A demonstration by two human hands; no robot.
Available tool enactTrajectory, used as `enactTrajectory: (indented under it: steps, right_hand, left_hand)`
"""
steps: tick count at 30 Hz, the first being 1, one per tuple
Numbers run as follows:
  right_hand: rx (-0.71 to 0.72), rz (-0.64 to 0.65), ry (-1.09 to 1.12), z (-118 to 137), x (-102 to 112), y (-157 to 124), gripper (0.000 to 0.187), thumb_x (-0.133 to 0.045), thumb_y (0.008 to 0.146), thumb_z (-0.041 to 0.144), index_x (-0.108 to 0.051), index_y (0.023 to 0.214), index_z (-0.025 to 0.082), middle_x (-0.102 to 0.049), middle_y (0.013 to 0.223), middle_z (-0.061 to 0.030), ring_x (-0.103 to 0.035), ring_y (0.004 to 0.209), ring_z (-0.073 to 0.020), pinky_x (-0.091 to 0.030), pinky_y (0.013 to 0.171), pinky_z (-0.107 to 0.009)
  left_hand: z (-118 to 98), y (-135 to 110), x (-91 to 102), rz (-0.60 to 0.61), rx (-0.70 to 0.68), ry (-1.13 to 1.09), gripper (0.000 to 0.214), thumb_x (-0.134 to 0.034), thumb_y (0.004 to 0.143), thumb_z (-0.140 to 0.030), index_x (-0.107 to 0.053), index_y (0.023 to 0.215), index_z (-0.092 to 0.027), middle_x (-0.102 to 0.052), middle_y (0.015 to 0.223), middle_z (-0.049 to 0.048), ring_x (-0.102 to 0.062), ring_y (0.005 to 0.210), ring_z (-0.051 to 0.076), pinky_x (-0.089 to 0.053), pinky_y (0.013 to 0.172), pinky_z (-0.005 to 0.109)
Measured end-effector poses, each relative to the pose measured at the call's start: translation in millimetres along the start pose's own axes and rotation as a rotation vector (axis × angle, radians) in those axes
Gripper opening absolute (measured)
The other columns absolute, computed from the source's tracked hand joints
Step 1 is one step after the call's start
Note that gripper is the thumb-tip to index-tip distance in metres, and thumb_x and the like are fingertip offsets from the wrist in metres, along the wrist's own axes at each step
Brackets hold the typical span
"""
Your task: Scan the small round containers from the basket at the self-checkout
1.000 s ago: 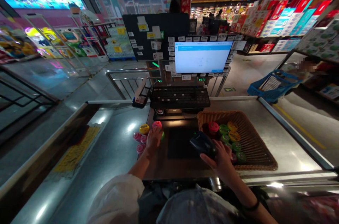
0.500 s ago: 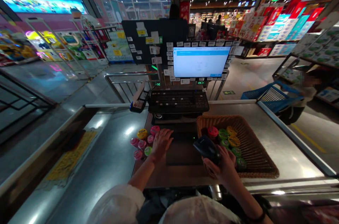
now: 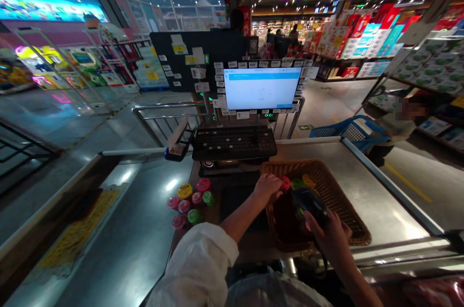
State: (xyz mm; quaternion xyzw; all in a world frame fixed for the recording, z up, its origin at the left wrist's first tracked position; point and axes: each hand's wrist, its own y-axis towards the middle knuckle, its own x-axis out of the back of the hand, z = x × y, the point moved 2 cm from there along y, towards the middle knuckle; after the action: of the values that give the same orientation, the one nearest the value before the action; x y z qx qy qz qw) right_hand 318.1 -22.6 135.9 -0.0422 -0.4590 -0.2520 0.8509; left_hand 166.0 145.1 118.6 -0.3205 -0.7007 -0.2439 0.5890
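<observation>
My left hand (image 3: 267,187) reaches across to the left rim of the wicker basket (image 3: 353,215), its fingers closed at the side of a red-lidded container (image 3: 286,182) inside. My right hand (image 3: 331,229) grips a black handheld barcode scanner (image 3: 311,204) above the basket. The scanner partly covers the basket's other containers, among them a green-lidded one (image 3: 297,183) and a yellow-lidded one (image 3: 309,181). Left of the basket stands a cluster of small containers with pink, yellow and green lids, including a yellow-lidded one (image 3: 184,191) and a green-lidded one (image 3: 195,216).
Behind the counter (image 3: 145,229) are a black keyboard (image 3: 234,140) and a lit monitor (image 3: 263,88) edged with labels. A small device with paper (image 3: 177,147) stands left of the keyboard. At the right, a person stands by a blue shopping basket (image 3: 348,129).
My left hand has moved right, from the container cluster to the basket, uncovering a green-lidded container. My right hand has shifted right with the scanner. The view has turned slightly.
</observation>
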Motion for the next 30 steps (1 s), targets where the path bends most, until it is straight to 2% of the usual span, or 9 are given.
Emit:
enactTrajectory:
  steps: [3,6,11,15,18,21,24,27,30]
  right_hand:
    - [-0.009,0.009,0.021,-9,7,8,0.071,-0.036,0.079,0.085,-0.069,0.086,0.022,-0.071,0.086,-0.0122,-0.062,0.093,-0.0338,-0.041,0.083,-0.045]
    - [-0.03,0.018,0.024,-14,10,16,0.071,-0.039,0.077,0.085,-0.068,0.086,0.021,-0.072,0.089,-0.0135,-0.062,0.098,-0.036,-0.042,0.084,-0.046]
    - [-0.011,0.033,0.03,-16,11,28,0.07,-0.038,0.079,0.082,-0.07,0.092,0.021,-0.073,0.094,-0.014,-0.062,0.1,-0.0366,-0.042,0.086,-0.049]
    - [-0.001,0.019,-0.001,-19,10,35,0.071,-0.037,0.08,0.082,-0.07,0.093,0.02,-0.072,0.092,-0.0141,-0.063,0.097,-0.0363,-0.042,0.085,-0.049]
    - [0.026,0.023,0.002,-23,9,39,0.073,-0.036,0.08,0.083,-0.07,0.095,0.02,-0.072,0.091,-0.0134,-0.064,0.096,-0.0355,-0.043,0.084,-0.048]
    - [0.03,0.022,0.015,-27,8,43,0.075,-0.036,0.08,0.085,-0.07,0.094,0.02,-0.072,0.091,-0.0134,-0.064,0.097,-0.0351,-0.043,0.084,-0.047]
    - [0.013,0.024,0.023,-30,8,45,0.077,-0.035,0.077,0.088,-0.07,0.089,0.021,-0.072,0.09,-0.0138,-0.064,0.096,-0.0355,-0.043,0.083,-0.047]
    - [0.005,0.023,0.039,-30,9,45,0.079,-0.034,0.076,0.09,-0.069,0.088,0.021,-0.072,0.089,-0.0139,-0.064,0.095,-0.0359,-0.043,0.084,-0.048]
    - [0.003,-0.001,0.059,-31,11,44,0.081,-0.033,0.075,0.092,-0.069,0.089,0.02,-0.072,0.089,-0.0139,-0.064,0.096,-0.0359,-0.043,0.085,-0.048]
  left_hand:
    - [-12,22,-12.7,0.052,-0.024,0.032,0.046,-0.074,0.082,-0.03,-0.06,0.125,-0.021,-0.065,0.129,0.0087,-0.054,0.125,0.024,-0.039,0.106,0.039]
    - [-20,38,-25.4,0.079,-0.011,0.057,0.046,-0.068,0.087,-0.024,-0.056,0.13,-0.016,-0.062,0.132,0.0128,-0.053,0.127,0.025,-0.039,0.105,0.039]
    - [-25,52,-44.1,0.101,0.07,0.085,0.047,-0.058,0.09,-0.015,-0.05,0.137,-0.017,-0.06,0.132,0.0153,-0.056,0.123,0.025,-0.04,0.103,0.04]
    - [-23,58,-50.8,0.109,0.122,0.104,0.041,-0.048,0.092,-0.01,-0.054,0.132,-0.018,-0.059,0.129,0.0171,-0.059,0.119,0.027,-0.044,0.096,0.04]
    - [-21,61,-51.3,0.128,0.117,0.114,0.041,-0.058,0.086,-0.012,-0.056,0.126,-0.02,-0.061,0.126,0.0161,-0.061,0.117,0.029,-0.044,0.097,0.043]
    - [-22,61,-51.0,0.156,0.069,0.105,0.051,-0.068,0.078,-0.013,-0.055,0.126,-0.023,-0.067,0.117,0.0113,-0.064,0.113,0.026,-0.043,0.1,0.043]
    - [-25,61,-48.4,0.176,0.042,0.084,0.053,-0.078,0.069,-0.022,-0.06,0.118,-0.02,-0.07,0.113,0.0114,-0.066,0.109,0.027,-0.043,0.1,0.041]
    - [-26,57,-38.4,0.158,0.062,0.053,0.052,-0.084,0.062,-0.032,-0.064,0.107,-0.017,-0.07,0.111,0.0146,-0.066,0.107,0.03,-0.044,0.099,0.042]
    - [-19,44,-18.4,0.069,0.123,0.005,0.052,-0.078,0.068,-0.037,-0.061,0.113,-0.018,-0.069,0.112,0.015,-0.065,0.109,0.031,-0.045,0.099,0.044]
